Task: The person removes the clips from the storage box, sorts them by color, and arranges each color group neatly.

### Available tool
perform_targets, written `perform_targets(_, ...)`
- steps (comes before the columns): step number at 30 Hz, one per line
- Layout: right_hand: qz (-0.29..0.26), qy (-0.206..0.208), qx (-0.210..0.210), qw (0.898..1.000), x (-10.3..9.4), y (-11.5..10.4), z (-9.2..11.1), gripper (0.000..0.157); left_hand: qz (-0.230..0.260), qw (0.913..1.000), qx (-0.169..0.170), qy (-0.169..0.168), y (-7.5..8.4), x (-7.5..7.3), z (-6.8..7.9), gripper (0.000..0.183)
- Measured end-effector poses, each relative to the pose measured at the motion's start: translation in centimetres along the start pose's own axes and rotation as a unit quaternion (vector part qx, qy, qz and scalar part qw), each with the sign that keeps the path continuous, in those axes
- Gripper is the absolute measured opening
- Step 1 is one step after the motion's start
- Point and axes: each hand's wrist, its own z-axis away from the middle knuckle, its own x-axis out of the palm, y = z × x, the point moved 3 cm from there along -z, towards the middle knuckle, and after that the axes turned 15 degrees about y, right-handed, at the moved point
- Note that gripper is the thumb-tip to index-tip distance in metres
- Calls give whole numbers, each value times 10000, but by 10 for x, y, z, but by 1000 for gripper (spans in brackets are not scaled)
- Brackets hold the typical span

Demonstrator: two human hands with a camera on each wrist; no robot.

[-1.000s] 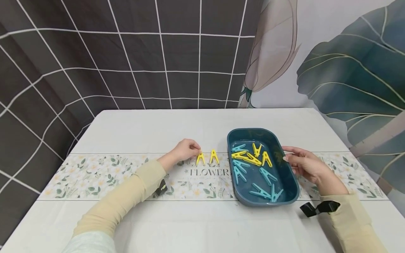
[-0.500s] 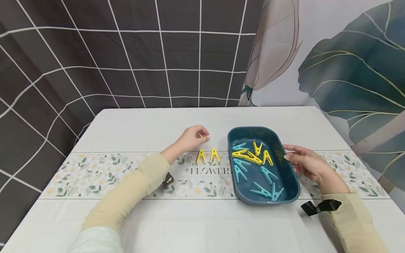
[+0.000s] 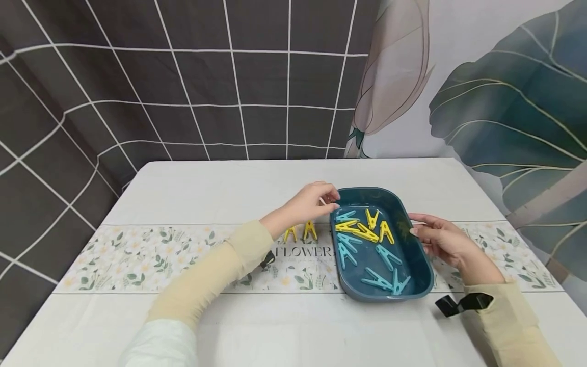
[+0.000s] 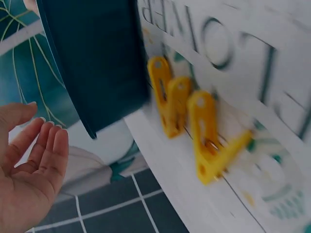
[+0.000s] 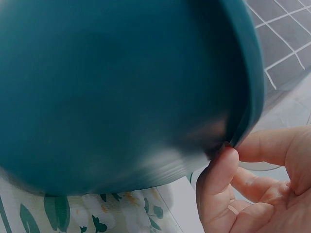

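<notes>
A dark blue tray stands on the table's right side, with several yellow clothespins and several light blue clothespins lying inside. My right hand pinches its right rim between thumb and fingers, as the right wrist view also shows. At the tray's back left corner is my left hand, fingers loosely bent and nothing in them; the left wrist view has this hand apart from the tray wall. Two yellow clothespins, one nearer the tray and one farther left, rest side by side on the cloth, partly behind my left forearm.
A white tablecloth with a flowered band and printed lettering covers the table. Dark gridded fabric hangs behind, and a leaf-patterned curtain hangs at the right. A black strap piece sits at my right wrist.
My left hand has let go of the left yellow clothespin, lifted off, and moved right to the tray's corner. The right hand and the tray stay where they were.
</notes>
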Motion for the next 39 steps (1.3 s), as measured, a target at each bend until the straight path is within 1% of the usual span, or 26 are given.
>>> perform_targets(4,-33,-22,-50,10000,-1,-1,0,31,-88,9994,232,-232,11,12,-7,20)
perform_targets(8,-58,-25,-81,9999,-2,-1,0,32,-149,9980,447,-426,18,27,-11,20)
perform_targets(12,-47,-53,-14,10000,0,2,0,31,-331,9955,627,-623,22,41,-10,23)
perform_targets(14,-20,-80,38,10000,2,4,0,31,-556,9931,718,-748,24,47,-8,24)
perform_targets(16,37,-102,64,9999,5,4,-1,31,-873,9887,819,-898,25,52,-7,25)
perform_targets(19,154,-71,-7,9999,7,3,-3,34,-1393,9789,1000,-1106,28,59,-8,26)
perform_targets(21,214,-56,-50,9997,8,1,-3,34,-1649,9725,1080,-1244,29,64,-10,27)
perform_targets(27,148,-84,-86,9998,8,0,-3,30,-1958,9621,1163,-1498,28,81,-14,26)
perform_targets(32,105,-60,-73,9999,6,0,-1,30,-2423,9474,1324,-1619,27,91,-13,26)
perform_targets(39,140,15,-73,9999,0,-1,1,30,-2939,9309,1502,-1566,32,98,-14,28)
